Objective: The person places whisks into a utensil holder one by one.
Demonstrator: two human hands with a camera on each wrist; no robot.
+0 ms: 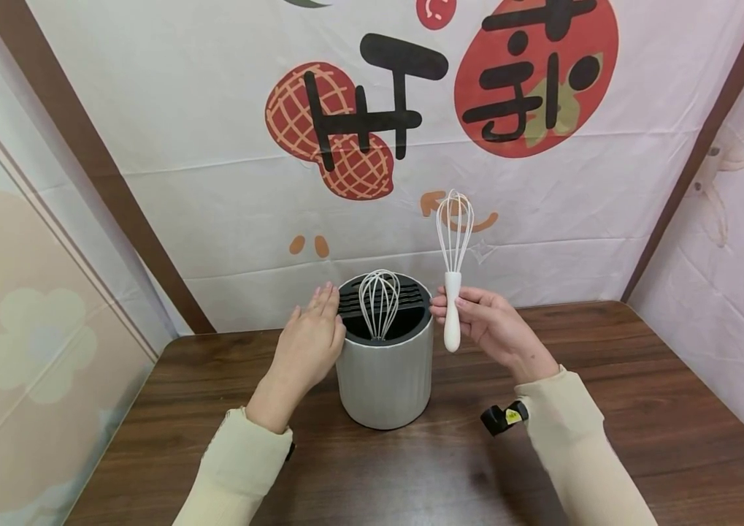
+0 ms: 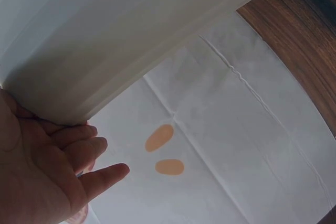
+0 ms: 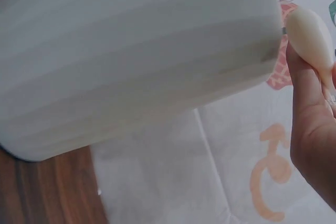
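A light grey ribbed utensil holder [image 1: 385, 383] with a black slotted top stands on the table. In its open compartment a white wire whisk [image 1: 379, 301] stands with its wire loops up, its lower part hidden inside. My right hand [image 1: 493, 321] pinches a second white whisk [image 1: 453, 310] by the handle, upright beside the holder's right rim, loops upward. That whisk's handle [image 3: 310, 38] shows close by the holder's top in the right wrist view. With fingers extended, my left hand [image 1: 309, 336] rests against the holder's left rim; its fingers [image 2: 105, 179] are spread in the left wrist view.
The brown wooden table [image 1: 608, 394] extends to both sides of the holder. A printed white cloth [image 1: 227, 234] hangs right behind the table's back edge, with more cloth at the left and right. A black wrist strap [image 1: 504, 418] hangs at my right sleeve.
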